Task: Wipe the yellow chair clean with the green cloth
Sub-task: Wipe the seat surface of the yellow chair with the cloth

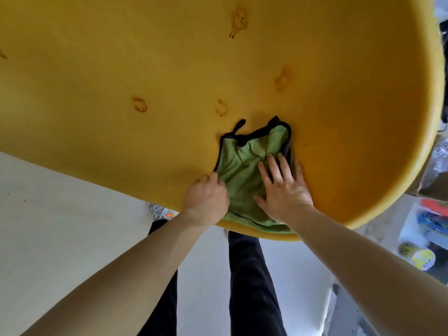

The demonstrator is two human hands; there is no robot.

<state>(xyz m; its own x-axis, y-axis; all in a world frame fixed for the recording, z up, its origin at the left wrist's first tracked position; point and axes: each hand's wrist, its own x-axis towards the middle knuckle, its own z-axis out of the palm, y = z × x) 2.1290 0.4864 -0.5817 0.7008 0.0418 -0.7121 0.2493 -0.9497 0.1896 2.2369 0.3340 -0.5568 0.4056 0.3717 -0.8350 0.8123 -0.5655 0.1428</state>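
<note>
Bare forearms, black trousers (pixel 252 287), grey trainer (pixel 158 212)

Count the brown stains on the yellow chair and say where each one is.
4 clear stains on the chair: one up top, one at right, two just above the cloth, at left and centre. Another faint mark sits at the left edge; the cloth may hide more.

One yellow chair (pixel 169 76), one green cloth (pixel 242 175), two hands.

Lighting: bright, even, diffuse; soft shadow beneath the yellow chair (pixel 169 69). Quality: wide-angle bending at edges; right-edge clutter blurred; centre fairly sharp.
</note>
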